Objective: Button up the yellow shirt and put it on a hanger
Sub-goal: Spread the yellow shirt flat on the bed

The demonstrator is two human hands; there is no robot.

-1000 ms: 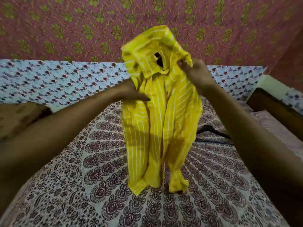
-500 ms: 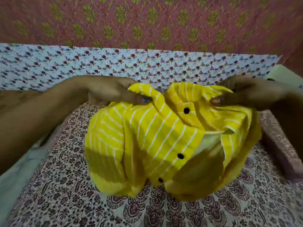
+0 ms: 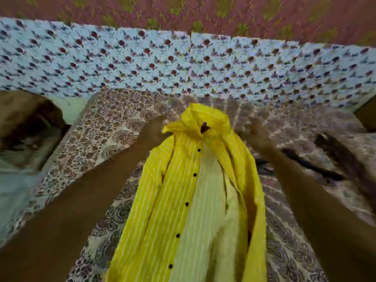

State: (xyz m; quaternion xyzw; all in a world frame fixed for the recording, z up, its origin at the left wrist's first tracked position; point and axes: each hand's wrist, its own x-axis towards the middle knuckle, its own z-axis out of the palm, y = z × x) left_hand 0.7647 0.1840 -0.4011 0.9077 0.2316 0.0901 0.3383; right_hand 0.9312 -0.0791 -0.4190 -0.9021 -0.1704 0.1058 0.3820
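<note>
The yellow shirt [image 3: 173,200] lies unbuttoned, front up, on the bed [image 3: 114,119], seemingly spread flat for buttoning, with the left hand [image 3: 151,130] and right hand [image 3: 253,132] at its collar [image 3: 195,119], each grip too blurred to tell.

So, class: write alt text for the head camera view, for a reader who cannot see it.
A yellow striped shirt lies unbuttoned on a patterned bedspread, collar farthest from the camera, black buttons down one front edge. The left hand and right hand reach either side of the collar, too blurred to show any grip.
</note>
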